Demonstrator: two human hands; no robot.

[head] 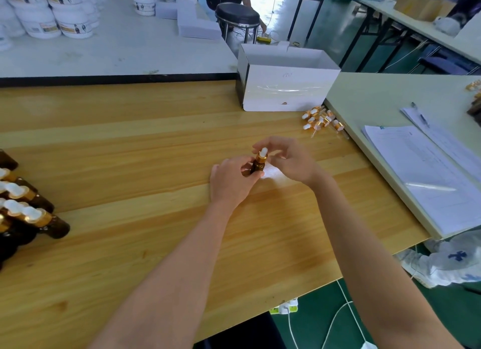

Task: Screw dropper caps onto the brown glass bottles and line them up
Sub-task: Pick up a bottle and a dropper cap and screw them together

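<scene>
A small brown glass bottle [256, 166] is held above the middle of the wooden table [130, 145]. My left hand [231, 180] grips its body from the left. On the bottle's neck sits a dropper cap [261, 154] with a gold collar and white bulb, and my right hand [286, 157] pinches that cap from the right. Several loose dropper caps [321, 120] lie at the table's right edge. At the far left edge, several capped brown bottles [28, 213] stand packed together, partly cut off by the frame.
An open white cardboard box [286, 88] stands at the back of the table. A pale green table [377, 101] with papers [421, 171] and a pen [420, 114] adjoins on the right. Behind are white tubs [52, 12] and a black stool [237, 16].
</scene>
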